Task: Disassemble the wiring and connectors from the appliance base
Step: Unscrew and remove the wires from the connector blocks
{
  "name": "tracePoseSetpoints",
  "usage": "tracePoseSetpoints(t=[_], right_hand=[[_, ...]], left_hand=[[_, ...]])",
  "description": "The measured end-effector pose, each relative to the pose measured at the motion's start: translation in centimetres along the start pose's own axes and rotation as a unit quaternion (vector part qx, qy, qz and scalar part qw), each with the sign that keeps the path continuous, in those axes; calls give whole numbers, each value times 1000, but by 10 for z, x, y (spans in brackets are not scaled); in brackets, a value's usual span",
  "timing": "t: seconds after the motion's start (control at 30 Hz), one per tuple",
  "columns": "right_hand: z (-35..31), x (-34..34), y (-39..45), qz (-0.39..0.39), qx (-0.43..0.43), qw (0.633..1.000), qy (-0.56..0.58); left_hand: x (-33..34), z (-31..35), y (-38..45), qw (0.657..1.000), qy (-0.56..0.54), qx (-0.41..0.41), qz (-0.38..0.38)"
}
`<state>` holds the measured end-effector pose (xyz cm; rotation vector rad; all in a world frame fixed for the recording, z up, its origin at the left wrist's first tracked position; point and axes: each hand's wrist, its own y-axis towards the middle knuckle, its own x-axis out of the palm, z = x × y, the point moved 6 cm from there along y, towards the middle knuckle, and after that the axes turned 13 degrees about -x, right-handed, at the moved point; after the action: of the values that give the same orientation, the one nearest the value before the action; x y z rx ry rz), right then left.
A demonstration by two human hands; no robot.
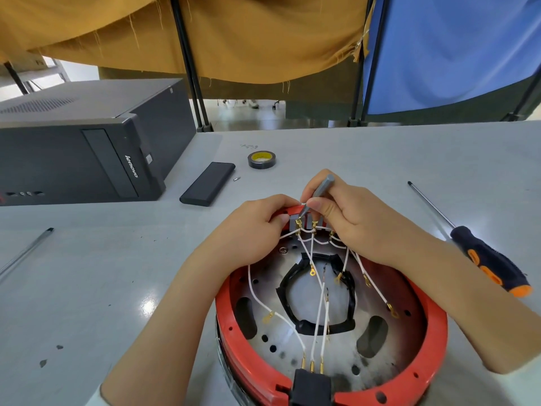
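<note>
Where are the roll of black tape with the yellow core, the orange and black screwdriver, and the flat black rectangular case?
Roll of black tape with yellow core [261,160]: head view, on its top face.
Orange and black screwdriver [489,259]: head view, mid-handle.
Flat black rectangular case [207,183]: head view, centre of its top.

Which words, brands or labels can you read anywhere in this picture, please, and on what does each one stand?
"lenovo": on the front panel of the dark computer case, running sideways along it.
A small white sticker on the computer case, beside the brand: too small to read.
Yellow label inside the tape roll: dark marks, too blurred to read.
Faint marks on the table behind the tape roll: not readable.
Nothing else carries text.
</note>
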<state>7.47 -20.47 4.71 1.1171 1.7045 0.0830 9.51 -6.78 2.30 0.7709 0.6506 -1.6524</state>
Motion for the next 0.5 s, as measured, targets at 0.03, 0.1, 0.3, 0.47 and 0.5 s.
tracePoseSetpoints(t=[0.03,0.1,0.3,0.47,0.5], right_hand=[[0,1,2,-7,3,1000,2],[2,3,6,-14,10,1000,12],[18,6,27,-21,99,992,77],[24,7,31,-14,130,988,88],[23,7,30,-12,132,987,91]], left_hand=[[0,0,0,1000,1,0,0],[0,-1,1,1000,3,-1,-3],[0,0,0,1000,3,-4,-8],[0,0,0,1000,2,-4,-12],[0,1,0,1000,-1,-3,-13]])
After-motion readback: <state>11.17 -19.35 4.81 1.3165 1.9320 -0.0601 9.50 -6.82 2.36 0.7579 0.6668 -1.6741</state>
